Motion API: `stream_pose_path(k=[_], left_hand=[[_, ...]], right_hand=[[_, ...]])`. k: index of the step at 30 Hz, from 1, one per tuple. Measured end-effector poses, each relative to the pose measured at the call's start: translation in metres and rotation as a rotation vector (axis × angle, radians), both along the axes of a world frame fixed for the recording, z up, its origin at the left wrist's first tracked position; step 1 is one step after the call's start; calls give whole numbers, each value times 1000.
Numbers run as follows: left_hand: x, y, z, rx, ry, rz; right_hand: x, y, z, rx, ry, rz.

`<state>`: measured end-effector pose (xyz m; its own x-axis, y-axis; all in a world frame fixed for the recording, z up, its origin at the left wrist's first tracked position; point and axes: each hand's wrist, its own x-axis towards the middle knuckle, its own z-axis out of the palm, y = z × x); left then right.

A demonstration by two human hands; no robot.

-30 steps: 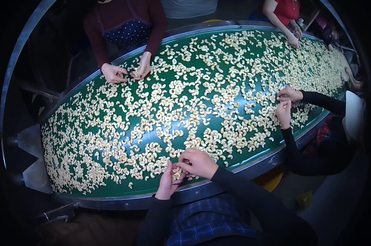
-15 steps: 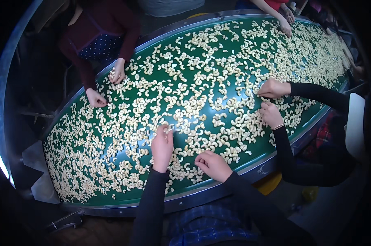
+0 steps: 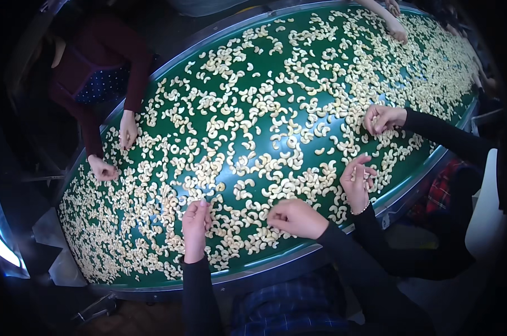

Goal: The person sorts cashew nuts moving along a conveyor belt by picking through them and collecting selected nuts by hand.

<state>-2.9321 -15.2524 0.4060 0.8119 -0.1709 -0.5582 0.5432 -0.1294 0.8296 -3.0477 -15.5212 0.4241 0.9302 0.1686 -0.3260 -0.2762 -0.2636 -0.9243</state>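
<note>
Pale cashews (image 3: pixel 248 162) lie scattered and heaped over a green conveyor belt (image 3: pixel 252 73). Near the belt's front edge, my left hand (image 3: pixel 195 231) is held upright over the nuts with its fingers curled in and thumb pressed against them. What it holds, if anything, is hidden. To its right, my right hand (image 3: pixel 299 218) reaches low over the cashews, back of the hand up and fingers bent together toward the left. Its fingertips are close to or touching the nuts; I cannot make out anything between them.
A co-worker's hands (image 3: pixel 358 182) work close by on my right, one wearing a bracelet. Across the belt, another person's hands (image 3: pixel 128 130) reach in at the left, and a further hand (image 3: pixel 397 29) at the far right. A metal rim (image 3: pixel 253 267) borders the belt.
My left hand has drawn back toward the near edge and to the left. My right hand has shifted slightly. Cashews sit farther left, and the whole view has shifted somewhat. The co-worker's bracelet hand has turned up.
</note>
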Motion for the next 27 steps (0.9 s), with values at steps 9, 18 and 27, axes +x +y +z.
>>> stream_pose_path(k=[9, 18, 27], left_hand=[[-4, -111, 0, -75, 123, -14], [-13, -189, -10, 822, -617, -511], [-67, -179, 7, -603, 434, -90]], right_hand=[[49, -29, -31, -235, -239, -407], [-27, -84, -4, -82, -92, -430], [-43, -144, -17, -407, -273, -594]])
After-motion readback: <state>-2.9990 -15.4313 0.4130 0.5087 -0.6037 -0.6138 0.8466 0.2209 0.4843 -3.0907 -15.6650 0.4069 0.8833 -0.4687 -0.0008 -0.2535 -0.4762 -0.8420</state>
